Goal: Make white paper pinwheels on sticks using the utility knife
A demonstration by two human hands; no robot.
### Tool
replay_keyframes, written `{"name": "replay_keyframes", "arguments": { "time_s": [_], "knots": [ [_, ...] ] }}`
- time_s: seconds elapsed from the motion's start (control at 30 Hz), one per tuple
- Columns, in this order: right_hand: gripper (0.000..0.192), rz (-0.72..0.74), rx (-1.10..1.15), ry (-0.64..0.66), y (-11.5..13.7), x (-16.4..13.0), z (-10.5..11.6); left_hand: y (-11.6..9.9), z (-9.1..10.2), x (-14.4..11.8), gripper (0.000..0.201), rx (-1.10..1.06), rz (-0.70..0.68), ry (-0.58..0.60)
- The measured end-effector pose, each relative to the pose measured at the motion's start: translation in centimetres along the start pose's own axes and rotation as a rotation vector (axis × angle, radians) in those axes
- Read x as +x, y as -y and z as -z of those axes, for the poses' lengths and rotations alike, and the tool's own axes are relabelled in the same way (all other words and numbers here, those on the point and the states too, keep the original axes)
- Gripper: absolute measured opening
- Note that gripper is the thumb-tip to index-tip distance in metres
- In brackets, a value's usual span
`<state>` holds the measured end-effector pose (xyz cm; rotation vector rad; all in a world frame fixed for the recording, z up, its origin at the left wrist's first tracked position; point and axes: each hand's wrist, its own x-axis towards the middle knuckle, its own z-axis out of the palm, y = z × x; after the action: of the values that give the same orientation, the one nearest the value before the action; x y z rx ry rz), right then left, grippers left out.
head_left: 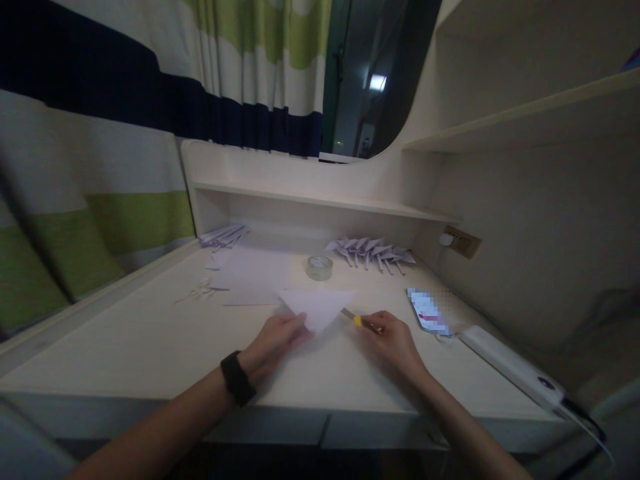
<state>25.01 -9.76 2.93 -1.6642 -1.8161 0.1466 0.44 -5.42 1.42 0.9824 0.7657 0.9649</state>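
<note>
My left hand [281, 340], with a black band at the wrist, grips a folded triangle of white paper [320, 308] by its lower left side, thumb on top. The paper's long edge faces away from me. Just right of it, my right hand [387, 337] is closed round a utility knife [367, 324] with a yellow part near the blade. The blade points left and its tip is close to the paper's right side; whether they touch I cannot tell. Behind the triangle lie flat white sheets [255, 270] and a roll of clear tape [319, 267].
Folded paper pinwheels [373, 252] on sticks lie at the back right. Rolled paper sticks [224, 235] are at the back left, near small scraps [200, 291]. A lit phone [429, 312] and a white power strip [510, 365] with cables lie right. A shelf [325, 202] spans the back.
</note>
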Motion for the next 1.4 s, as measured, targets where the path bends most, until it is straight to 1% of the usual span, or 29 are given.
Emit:
{"name": "replay_keyframes", "arguments": {
  "time_s": [0.07,0.1,0.13,0.17,0.2,0.23,0.27,0.3,0.33,0.37,0.4,0.43,0.47,0.5,0.53,0.57,0.63,0.73,0.9,1.0,1.13,1.27,1.4],
  "knots": [
    [0.023,0.030,-0.038,0.034,0.2,0.1,0.0,0.8,-0.1,0.0,0.032,0.005,0.084,0.075],
    [0.022,0.045,-0.061,0.054,0.2,0.1,0.0,1.0,-0.1,0.0,0.033,0.059,0.139,0.107],
    [0.021,0.057,-0.082,0.076,0.2,0.1,0.0,1.1,-0.2,-0.2,0.034,0.161,0.194,0.138],
    [0.020,0.063,-0.100,0.094,0.2,0.1,-0.1,1.0,-0.2,-0.4,0.036,0.310,0.235,0.164],
    [0.019,0.067,-0.115,0.110,0.2,0.1,-0.1,0.8,-0.3,-0.6,0.040,0.495,0.245,0.184],
    [0.019,0.071,-0.129,0.128,0.2,0.0,-0.1,0.4,-0.4,-0.9,0.044,0.698,0.207,0.198],
    [0.019,0.075,-0.140,0.145,0.2,0.0,-0.2,0.0,-0.4,-1.1,0.048,0.898,0.113,0.205],
    [0.020,0.082,-0.149,0.159,0.1,0.0,-0.2,-0.5,-0.6,-1.3,0.050,1.076,-0.042,0.198],
    [0.020,0.088,-0.156,0.170,0.1,0.0,-0.3,-0.9,-0.7,-1.4,0.049,1.221,-0.230,0.196],
    [0.021,0.093,-0.160,0.177,0.1,0.0,-0.4,-1.3,-0.8,-1.4,0.046,1.324,-0.410,0.215],
    [0.021,0.096,-0.162,0.180,0.0,0.0,-0.4,-1.5,-1.0,-1.2,0.043,1.398,-0.559,0.271],
    [0.020,0.099,-0.162,0.183,0.0,0.0,-0.5,-1.5,-1.0,-1.0,0.043,1.454,-0.668,0.345],
    [0.019,0.104,-0.159,0.185,-0.1,0.0,-0.6,-1.3,-1.1,-0.7,0.045,1.500,-0.731,0.427],
    [0.018,0.109,-0.156,0.192,-0.2,0.0,-0.7,-1.1,-1.0,-0.3,0.049,1.547,-0.751,0.491],
    [0.018,0.114,-0.151,0.196,-0.2,0.0,-0.8,-0.7,-0.9,0.2,0.053,1.593,-0.738,0.521],
    [0.019,0.118,-0.144,0.200,-0.3,0.0,-0.9,-0.2,-0.8,0.6,0.055,1.635,-0.706,0.522],
    [0.021,0.123,-0.129,0.207,-0.4,0.0,-1.0,0.7,-0.5,1.3,0.057,1.683,-0.640,0.481],
    [0.023,0.131,-0.123,0.230,-0.3,-0.2,-0.8,1.6,-0.1,1.7,0.059,1.712,-0.571,0.375],
    [0.022,0.137,-0.126,0.255,0.1,-0.6,0.0,2.2,-0.2,1.3,0.065,1.668,-0.530,0.218],
    [0.022,0.130,-0.135,0.232,0.4,-0.9,0.1,2.2,-0.4,0.9,0.069,1.618,-0.521,0.217],
    [0.018,0.154,-0.148,0.218,0.4,-1.3,-0.2,1.7,-0.7,0.4,0.063,1.574,-0.524,0.252],
    [0.014,0.223,-0.123,0.243,0.4,-1.6,-0.6,1.7,-0.7,0.3,0.062,1.575,-0.534,0.231],
    [0.015,0.264,-0.087,0.279,0.7,-1.6,-0.7,2.3,-0.9,0.5,0.062,1.565,-0.518,0.208]
  ]
}}
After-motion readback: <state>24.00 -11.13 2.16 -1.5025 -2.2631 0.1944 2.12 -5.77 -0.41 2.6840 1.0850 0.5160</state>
